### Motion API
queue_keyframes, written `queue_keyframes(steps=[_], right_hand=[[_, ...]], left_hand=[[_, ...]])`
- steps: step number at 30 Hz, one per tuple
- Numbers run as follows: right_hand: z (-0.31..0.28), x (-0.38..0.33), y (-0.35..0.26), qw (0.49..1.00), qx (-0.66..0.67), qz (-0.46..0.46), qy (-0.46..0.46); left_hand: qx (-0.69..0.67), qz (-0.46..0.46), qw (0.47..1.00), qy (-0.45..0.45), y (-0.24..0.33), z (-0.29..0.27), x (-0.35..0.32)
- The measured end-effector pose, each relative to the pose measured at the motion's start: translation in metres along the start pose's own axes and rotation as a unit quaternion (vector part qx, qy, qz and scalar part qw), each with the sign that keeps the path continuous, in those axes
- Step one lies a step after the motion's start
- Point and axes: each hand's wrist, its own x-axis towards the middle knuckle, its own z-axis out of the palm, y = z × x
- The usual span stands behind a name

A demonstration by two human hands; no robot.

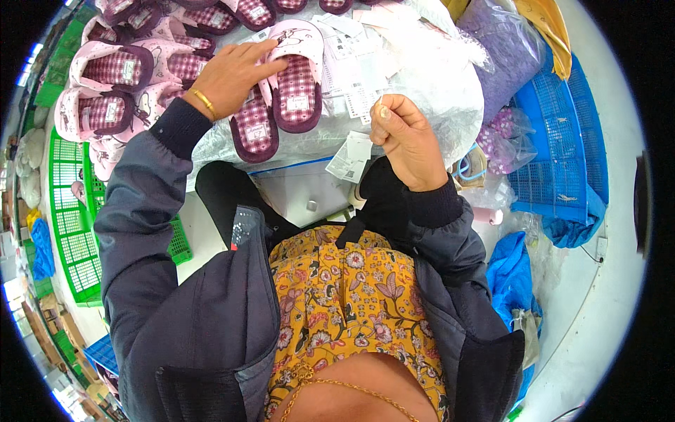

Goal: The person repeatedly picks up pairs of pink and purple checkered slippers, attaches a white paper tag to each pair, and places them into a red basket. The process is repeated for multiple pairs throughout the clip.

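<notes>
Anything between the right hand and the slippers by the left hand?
Nothing raised is visible between the right hand and the slippers; just white papers lie there. The left hand reaches over their left side.

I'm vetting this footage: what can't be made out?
In the head view:
1. What, if anything, the bare right hand pinches: hidden in its grip.
2. Print on the rectangular white paper tag: too small.
3. Far ends of the topmost maroon-edged plaid slippers: cut off by the picture's edge.
</notes>
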Motion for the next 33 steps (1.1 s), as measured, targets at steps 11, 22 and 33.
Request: queue_keyframes(steps=[11,22,33], right_hand=[[0.061,-0.003,-0.039,0.994,0.053,-0.030,-0.088],[0.063,0.100,0.037,0.967,-0.249,0.003,0.051],[0.054,0.128,0.066,0.874,-0.478,-0.026,0.080]], left_hand=[[0.021,-0.080,0.994,0.066,0.007,0.020,0.024],[-0.132,-0.082,0.982,-0.111,-0.016,-0.003,0.025],[-0.159,-0.174,0.970,-0.055,-0.022,0.027,0.034]])
